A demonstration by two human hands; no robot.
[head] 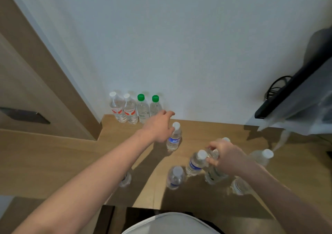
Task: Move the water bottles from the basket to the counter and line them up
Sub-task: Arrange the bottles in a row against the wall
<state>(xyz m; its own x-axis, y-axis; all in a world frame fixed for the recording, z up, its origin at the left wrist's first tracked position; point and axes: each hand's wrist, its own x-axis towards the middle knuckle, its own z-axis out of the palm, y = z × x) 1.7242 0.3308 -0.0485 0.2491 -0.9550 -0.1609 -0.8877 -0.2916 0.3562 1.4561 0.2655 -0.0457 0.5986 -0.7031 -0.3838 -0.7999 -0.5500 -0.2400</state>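
Wooden counter (53, 154), right hand (228, 159) gripping bottle (213, 172)

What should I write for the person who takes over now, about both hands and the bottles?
Left hand: open, reaching to the wall row beside the right green-cap bottle.
Right hand: grips a clear bottle in the front group.
Done: four bottles stand in a row at the wall, two white caps then two green caps.
Left: the blue-label bottle and the other loose bottles on the counter must join the row. The basket is not in view.
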